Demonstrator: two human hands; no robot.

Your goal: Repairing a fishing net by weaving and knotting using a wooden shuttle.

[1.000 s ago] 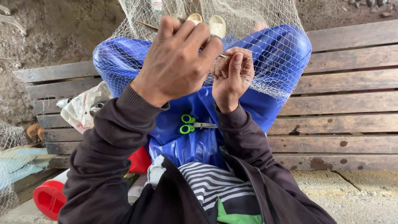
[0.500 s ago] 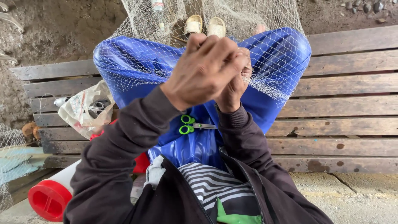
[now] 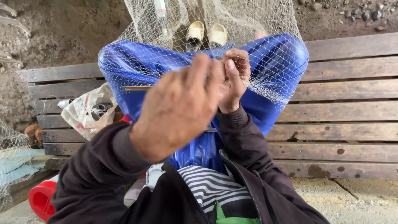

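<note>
While the pale net (image 3: 265,79) lies draped over my blue-clad knees (image 3: 124,66) to stay taut, my right hand (image 3: 234,79) pinches its mesh with closed fingers, and my left hand (image 3: 178,108), blurred, seems curled around a thin stick (image 3: 137,88) pointing left.

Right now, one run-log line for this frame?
left hand raised over net, grip unclear | right hand pinching white net | net draped on blue-clad knees | wooden bench

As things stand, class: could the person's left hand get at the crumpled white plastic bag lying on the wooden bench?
Probably yes: the left hand is raised just above and right of the crumpled white plastic bag, with nothing visible lying between them.
</note>
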